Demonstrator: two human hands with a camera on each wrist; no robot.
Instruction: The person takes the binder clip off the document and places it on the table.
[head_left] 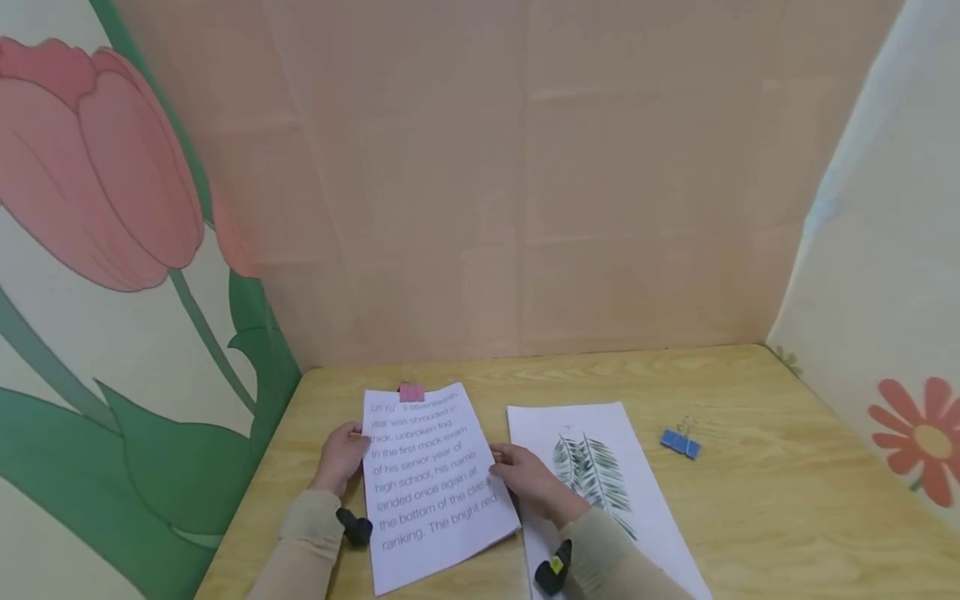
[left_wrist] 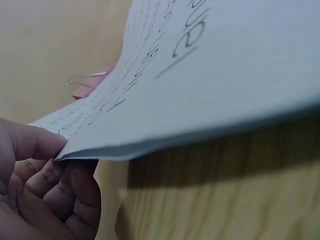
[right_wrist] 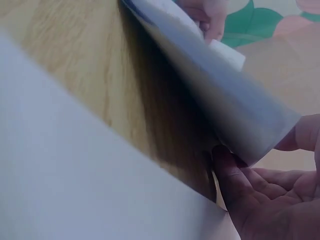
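Head view: both hands on the printed sheets (head_left: 427, 500), a bundle with large text held over the left part of the worktop (head_left: 795, 492), pink clip (head_left: 411, 392) on its top edge. Left hand (head_left: 341, 460) is at the left edge, right hand (head_left: 534, 482) at the right edge, each grip clamped on paper. Leaf-print sheet (head_left: 660, 533) lies just right of the bundle, partly under the right forearm; blue clip (head_left: 681, 444) sits farther right, touched by neither hand. Step looks like steadying or squaring the bundle; best done, I'd say, with matched light pressure at both edges so the pages don't skew under the clip. Left wrist view: thumb on top, fingers curled beneath, edge pinched between; a dark gap shows along the near paper edge, so the layers may not be flush there. Evening them out before setting down seems wise. Right wrist view: the grip is together on the near part of the edge, the bundle bowed and lifted, shadow underneath. Too tight a squeeze could crease it; lowering evenly, well clear of the neighbouring sheet, should avoid snagging.
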